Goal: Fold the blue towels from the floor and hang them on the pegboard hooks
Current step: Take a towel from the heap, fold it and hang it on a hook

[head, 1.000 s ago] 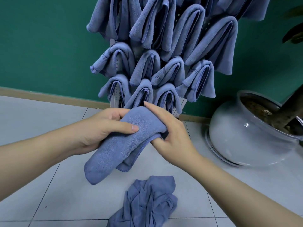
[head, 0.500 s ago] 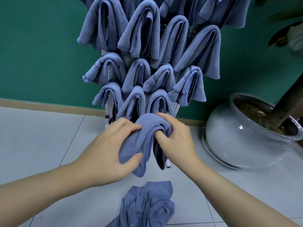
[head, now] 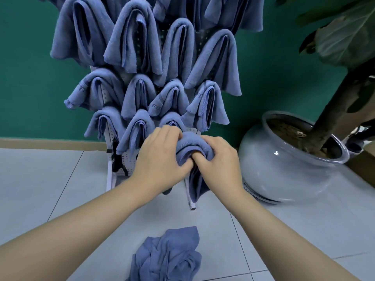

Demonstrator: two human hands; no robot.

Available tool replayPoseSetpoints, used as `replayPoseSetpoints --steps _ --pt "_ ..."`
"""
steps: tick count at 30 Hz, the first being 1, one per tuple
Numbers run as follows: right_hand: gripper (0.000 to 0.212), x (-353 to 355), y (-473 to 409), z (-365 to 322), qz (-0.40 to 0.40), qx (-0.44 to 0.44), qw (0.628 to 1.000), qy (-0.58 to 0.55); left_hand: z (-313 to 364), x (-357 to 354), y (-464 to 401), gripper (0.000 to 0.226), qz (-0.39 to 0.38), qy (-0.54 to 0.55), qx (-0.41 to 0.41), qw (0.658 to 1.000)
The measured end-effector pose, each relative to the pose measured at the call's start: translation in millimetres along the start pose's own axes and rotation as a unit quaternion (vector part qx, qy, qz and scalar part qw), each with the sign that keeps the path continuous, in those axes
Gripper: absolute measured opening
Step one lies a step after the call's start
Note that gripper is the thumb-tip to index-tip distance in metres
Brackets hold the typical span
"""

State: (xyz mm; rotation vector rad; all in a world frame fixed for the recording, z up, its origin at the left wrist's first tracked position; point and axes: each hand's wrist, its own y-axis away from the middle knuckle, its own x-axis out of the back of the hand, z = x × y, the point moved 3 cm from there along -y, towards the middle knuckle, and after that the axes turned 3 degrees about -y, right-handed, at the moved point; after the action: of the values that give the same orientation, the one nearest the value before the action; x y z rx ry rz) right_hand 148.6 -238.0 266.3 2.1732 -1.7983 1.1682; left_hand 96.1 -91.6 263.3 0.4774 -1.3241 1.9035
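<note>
A folded blue towel is draped against the lower right of the white pegboard. My left hand grips its left side and my right hand grips its right side, fingers tucked into the fold. The hook beneath it is hidden. Several folded blue towels hang in rows over the rest of the board. One crumpled blue towel lies on the floor tiles in front of me.
A round grey plant pot with a thick trunk stands right of the pegboard, close to my right hand. A green wall runs behind. Pale floor tiles stretch to the left.
Both hands carried the folded towel forward and up from mid-air to the bottom right of the pegboard, and it now drapes there. My view moved closer to the board.
</note>
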Motion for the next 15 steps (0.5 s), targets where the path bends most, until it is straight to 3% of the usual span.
replayPoseSetpoints --steps 5,8,11,15 --pt "0.038 13.6 -16.1 27.9 -0.002 0.001 0.999 0.036 4.2 -27.5 -15.2 0.030 -0.040 0.036 -0.002 0.999" --pt "0.038 17.2 -30.2 43.5 -0.019 0.021 0.998 0.051 3.8 -43.1 -28.4 0.018 -0.032 0.070 -0.023 0.997" --pt "0.035 19.5 -48.0 52.2 -0.009 0.048 0.998 0.049 7.4 -56.5 -42.3 0.006 -0.008 0.115 0.010 0.993" --pt "0.026 18.9 -76.8 65.0 0.005 0.062 0.998 0.023 16.6 -75.0 -61.2 0.009 0.011 0.187 0.070 0.980"
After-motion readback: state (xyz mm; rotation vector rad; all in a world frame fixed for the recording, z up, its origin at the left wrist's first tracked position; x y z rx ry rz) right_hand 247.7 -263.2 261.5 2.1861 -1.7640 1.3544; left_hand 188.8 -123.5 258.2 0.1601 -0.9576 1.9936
